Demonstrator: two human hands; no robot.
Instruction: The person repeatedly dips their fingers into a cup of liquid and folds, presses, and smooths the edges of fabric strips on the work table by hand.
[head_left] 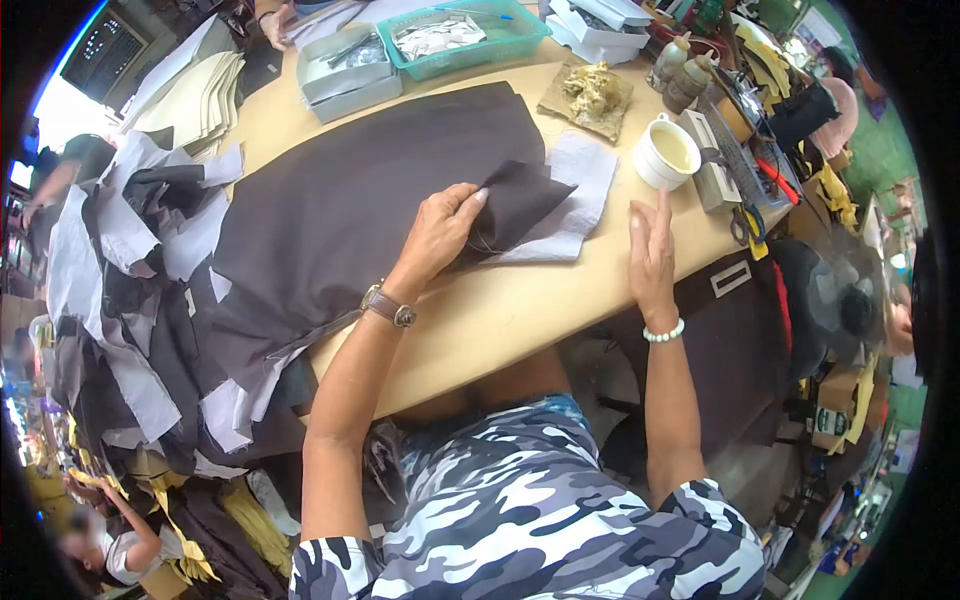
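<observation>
Dark brown fabric (350, 180) lies across the table, with a pale lining piece (585, 175) under its right end. My left hand (440, 235) is closed, thumb and fingers pinching a folded-up corner of this fabric. Loose threads hang below that corner. My right hand (652, 255) holds nothing; its fingers stretch out and upward, slightly apart. The index fingertip reaches just below a white cup (655, 170) containing something pale yellow. Whether the fingertip touches the cup, I cannot tell.
A teal basket (470, 60) of small white pieces and a grey box (350, 85) stand at the back. Right of them are a board with a yellowish lump (590, 95), bottles (685, 80) and scissors (745, 228). Fabric pieces (130, 230) heap at left. Another person's hand (278, 25) shows behind.
</observation>
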